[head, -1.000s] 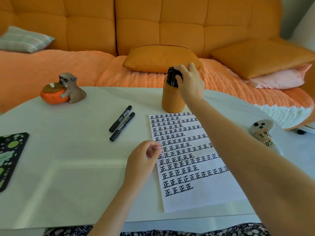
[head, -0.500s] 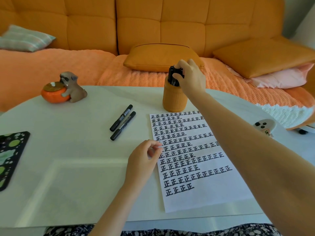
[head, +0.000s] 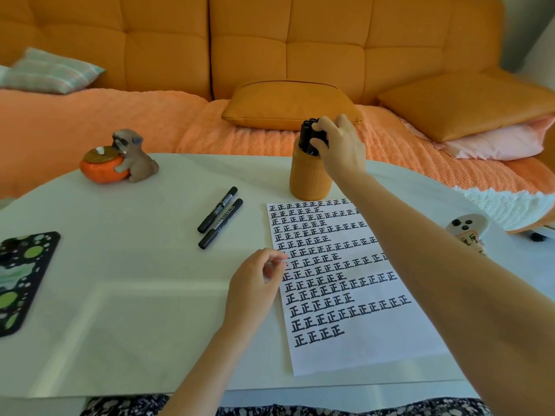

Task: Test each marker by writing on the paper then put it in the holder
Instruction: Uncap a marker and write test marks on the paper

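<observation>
Right hand (head: 339, 145) reaches far across the table, its fingers and thumb curled round the caps of a cluster of black felt-tip markers (head: 307, 134) that stands upright in a tall orange ribbed cylinder holder (head: 310, 178). I cannot tell which single marker I am pinching. Left hand (head: 255, 283) holds nothing; its loosely curled fingertips rest at the left edge of a white sheet of paper (head: 369, 352) covered in rows of black test characters.

The holder stands just beyond the paper's top edge. Two slim black markers with printed labels (head: 219, 217) lie side by side on the glossy white tabletop (head: 120, 295), left of the paper and apart from it; I judge they are not yet tested.

The holder looks crowded and narrow for its height. A sideways push from my fingers could tip it toward the paper and spill everything. Forcing a marker down could jam it or lift its neighbours. My right forearm passes low over the written rows, so pulling back carelessly could smear fresh ink or drag the sheet if my left fingertips lift. The loose pair could roll if knocked.
</observation>
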Available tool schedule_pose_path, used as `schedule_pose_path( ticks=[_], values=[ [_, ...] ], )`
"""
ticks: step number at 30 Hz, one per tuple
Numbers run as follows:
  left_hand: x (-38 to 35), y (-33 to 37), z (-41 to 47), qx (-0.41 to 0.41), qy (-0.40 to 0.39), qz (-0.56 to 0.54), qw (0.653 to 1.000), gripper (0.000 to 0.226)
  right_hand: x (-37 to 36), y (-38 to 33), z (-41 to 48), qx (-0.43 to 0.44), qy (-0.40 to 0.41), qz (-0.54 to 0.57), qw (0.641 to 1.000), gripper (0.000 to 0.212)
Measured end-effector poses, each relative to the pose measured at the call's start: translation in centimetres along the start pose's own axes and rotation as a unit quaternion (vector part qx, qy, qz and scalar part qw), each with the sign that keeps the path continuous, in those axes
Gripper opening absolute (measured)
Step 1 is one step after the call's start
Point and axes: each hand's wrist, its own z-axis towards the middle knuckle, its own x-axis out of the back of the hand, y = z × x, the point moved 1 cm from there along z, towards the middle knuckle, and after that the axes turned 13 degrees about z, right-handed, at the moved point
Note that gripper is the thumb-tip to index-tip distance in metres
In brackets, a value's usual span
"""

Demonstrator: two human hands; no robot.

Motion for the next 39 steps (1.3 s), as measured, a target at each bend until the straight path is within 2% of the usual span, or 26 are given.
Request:
schedule_pose_path(
  ticks=[4,7,11,14,17,21,27,29,33,36,39],
  values=[
    [0.2,0.1,0.1,0.016,0.023,-0.037,0.999,0.012,-0.2,0.3,-0.2,-0.008,0.004,-0.001,1.000,0.031],
    [1.1,0.2,0.3,0.045,0.067,-0.065,0.995,0.012,-0.9,1.0,-1.4,0.008,0.008,0.006,1.000,0.044],
    [2.7,-0.9,1.4,0.042,0.144,0.027,0.988,0.020,-1.1,1.3,-4.1,0.032,0.043,0.063,0.997,0.056],
    [4.1,-2.2,2.9,0.051,0.170,0.156,0.972,0.029,-1.0,0.2,-6.2,0.060,0.048,0.073,0.994,0.046],
    [4.9,-3.3,4.0,0.084,0.154,0.226,0.958,0.033,-1.3,-1.0,-8.6,0.074,0.043,0.104,0.991,0.022],
    [4.8,-4.5,4.4,0.104,0.116,0.261,0.953,0.033,-1.6,-1.3,-11.5,0.072,0.038,0.117,0.990,0.018],
    [4.1,-4.9,3.7,0.088,0.116,0.222,0.964,0.029,-0.6,-1.7,-13.8,-0.035,0.000,0.173,0.984,0.020],
    [4.1,-4.3,3.2,0.087,0.125,0.173,0.973,0.028,-0.5,-1.8,-14.4,-0.106,-0.037,0.221,0.969,0.019],
    [4.0,-2.0,1.9,0.015,0.127,0.090,0.988,0.024,-0.8,-2.5,-15.5,-0.223,-0.123,0.359,0.898,0.027],
    [3.7,-0.1,0.9,-0.038,0.096,0.048,0.994,0.022,-1.0,-3.5,-16.2,-0.261,-0.153,0.453,0.839,0.035],
    [3.2,1.2,-0.1,-0.067,0.037,0.016,0.997,0.020,-0.4,-4.6,-16.7,-0.249,-0.145,0.537,0.793,0.015]
  ],
)
